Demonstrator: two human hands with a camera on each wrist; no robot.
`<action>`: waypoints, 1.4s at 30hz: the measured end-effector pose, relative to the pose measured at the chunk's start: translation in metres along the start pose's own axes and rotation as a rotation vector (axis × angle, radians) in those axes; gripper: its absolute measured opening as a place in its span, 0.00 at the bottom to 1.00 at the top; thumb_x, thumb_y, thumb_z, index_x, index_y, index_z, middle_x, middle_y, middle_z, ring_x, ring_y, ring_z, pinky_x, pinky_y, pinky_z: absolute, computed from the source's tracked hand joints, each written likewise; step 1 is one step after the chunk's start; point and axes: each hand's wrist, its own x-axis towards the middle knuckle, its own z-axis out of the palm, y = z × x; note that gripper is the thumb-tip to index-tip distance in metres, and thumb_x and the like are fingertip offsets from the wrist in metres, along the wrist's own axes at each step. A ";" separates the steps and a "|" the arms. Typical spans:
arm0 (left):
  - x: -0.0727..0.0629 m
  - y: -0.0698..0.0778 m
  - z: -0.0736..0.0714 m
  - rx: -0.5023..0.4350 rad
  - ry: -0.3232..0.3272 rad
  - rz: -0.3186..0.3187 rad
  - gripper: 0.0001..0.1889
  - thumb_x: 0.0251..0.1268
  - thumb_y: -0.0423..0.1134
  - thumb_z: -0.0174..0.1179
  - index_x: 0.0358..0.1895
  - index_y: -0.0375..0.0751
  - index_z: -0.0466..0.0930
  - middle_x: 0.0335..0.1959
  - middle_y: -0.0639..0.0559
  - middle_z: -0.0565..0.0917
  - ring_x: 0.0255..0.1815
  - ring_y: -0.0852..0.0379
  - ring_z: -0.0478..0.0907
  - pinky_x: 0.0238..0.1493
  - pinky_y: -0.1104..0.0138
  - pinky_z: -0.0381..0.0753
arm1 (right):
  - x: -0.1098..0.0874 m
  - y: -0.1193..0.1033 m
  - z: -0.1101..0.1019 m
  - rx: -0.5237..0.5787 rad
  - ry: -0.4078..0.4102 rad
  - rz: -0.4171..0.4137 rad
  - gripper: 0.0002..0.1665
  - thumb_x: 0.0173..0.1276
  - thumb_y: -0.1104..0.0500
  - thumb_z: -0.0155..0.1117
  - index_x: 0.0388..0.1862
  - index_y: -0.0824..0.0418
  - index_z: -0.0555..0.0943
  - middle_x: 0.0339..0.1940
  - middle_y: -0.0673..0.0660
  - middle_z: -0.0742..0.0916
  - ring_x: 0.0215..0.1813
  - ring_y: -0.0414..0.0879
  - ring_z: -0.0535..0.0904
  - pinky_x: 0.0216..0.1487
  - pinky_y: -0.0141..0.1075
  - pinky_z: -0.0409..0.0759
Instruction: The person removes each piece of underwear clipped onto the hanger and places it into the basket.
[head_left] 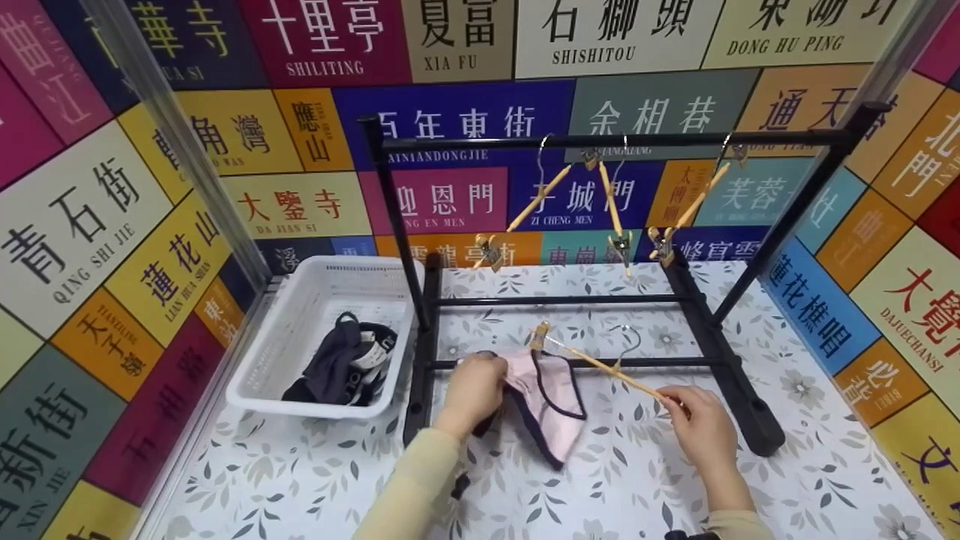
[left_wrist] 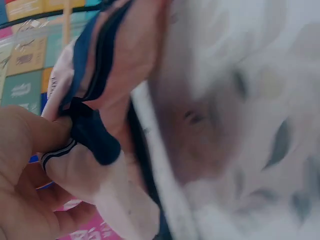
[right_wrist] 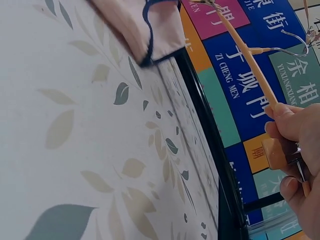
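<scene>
A pair of pink underpants with navy trim [head_left: 561, 384] hangs over the floral surface, its upper left side pinched by my left hand [head_left: 476, 382]. In the left wrist view, thumb and fingers grip the navy-edged waistband [left_wrist: 102, 55]. My right hand [head_left: 699, 424] holds the right end of a wooden clip hanger [head_left: 600, 366], fingers curled about the end and its clip [right_wrist: 274, 154]. The hanger slants down to the right, its metal hook [head_left: 628, 337] pointing up. Its left clip [head_left: 539, 336] is at the underpants' top edge; whether it bites the cloth I cannot tell.
A black rack [head_left: 611, 140] stands behind the hands, with several wooden clip hangers [head_left: 541, 196] on its top bar. To the left, a white plastic basket [head_left: 251, 375] contains dark clothing [head_left: 334, 367]. Sign-patterned walls [head_left: 450, 199] enclose the patterned tabletop [head_left: 300, 480].
</scene>
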 end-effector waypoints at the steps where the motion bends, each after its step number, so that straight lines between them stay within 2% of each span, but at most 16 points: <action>1: 0.002 -0.003 -0.005 -0.001 0.003 -0.012 0.03 0.52 0.32 0.65 0.27 0.44 0.81 0.27 0.49 0.81 0.30 0.47 0.79 0.33 0.55 0.80 | 0.000 0.001 0.000 0.001 0.006 -0.003 0.09 0.59 0.68 0.73 0.38 0.58 0.88 0.28 0.49 0.83 0.30 0.44 0.71 0.31 0.37 0.68; 7: 0.013 -0.020 -0.040 0.002 -0.007 -0.050 0.03 0.53 0.31 0.64 0.30 0.43 0.82 0.28 0.48 0.80 0.30 0.47 0.79 0.32 0.54 0.80 | 0.000 0.003 -0.003 -0.003 0.017 0.002 0.09 0.59 0.68 0.73 0.38 0.58 0.87 0.30 0.51 0.85 0.31 0.45 0.73 0.33 0.37 0.68; 15: 0.020 -0.038 -0.082 -0.026 -0.011 -0.064 0.05 0.54 0.28 0.62 0.32 0.42 0.82 0.31 0.46 0.82 0.36 0.45 0.80 0.38 0.53 0.80 | 0.002 0.005 -0.009 -0.008 0.035 -0.005 0.10 0.59 0.68 0.73 0.38 0.59 0.87 0.29 0.53 0.84 0.31 0.47 0.73 0.35 0.38 0.67; 23: 0.021 -0.056 -0.114 -0.098 0.064 -0.083 0.07 0.54 0.26 0.61 0.35 0.39 0.85 0.32 0.45 0.83 0.33 0.43 0.81 0.35 0.53 0.80 | 0.004 0.009 -0.015 -0.023 0.045 0.001 0.09 0.59 0.67 0.73 0.38 0.58 0.88 0.30 0.53 0.85 0.31 0.46 0.72 0.34 0.35 0.65; 32: 0.019 -0.080 -0.154 -0.136 0.131 -0.150 0.07 0.53 0.25 0.61 0.34 0.38 0.84 0.33 0.43 0.84 0.35 0.42 0.81 0.39 0.51 0.80 | 0.009 0.014 -0.026 -0.024 0.066 0.008 0.09 0.59 0.68 0.73 0.39 0.59 0.88 0.26 0.51 0.82 0.30 0.45 0.70 0.32 0.34 0.64; 40: 0.017 -0.108 -0.184 -0.134 0.255 -0.142 0.06 0.52 0.23 0.59 0.32 0.33 0.83 0.31 0.38 0.83 0.34 0.37 0.79 0.42 0.48 0.78 | 0.012 0.016 -0.036 -0.036 0.055 0.040 0.09 0.62 0.68 0.71 0.42 0.61 0.87 0.32 0.55 0.85 0.33 0.48 0.73 0.34 0.34 0.65; 42: 0.015 -0.115 -0.191 -0.122 0.278 -0.160 0.06 0.51 0.23 0.59 0.32 0.32 0.82 0.31 0.37 0.83 0.35 0.37 0.79 0.42 0.47 0.77 | 0.012 0.016 -0.039 -0.040 0.048 0.058 0.09 0.63 0.67 0.70 0.42 0.60 0.87 0.32 0.55 0.85 0.34 0.48 0.73 0.35 0.36 0.65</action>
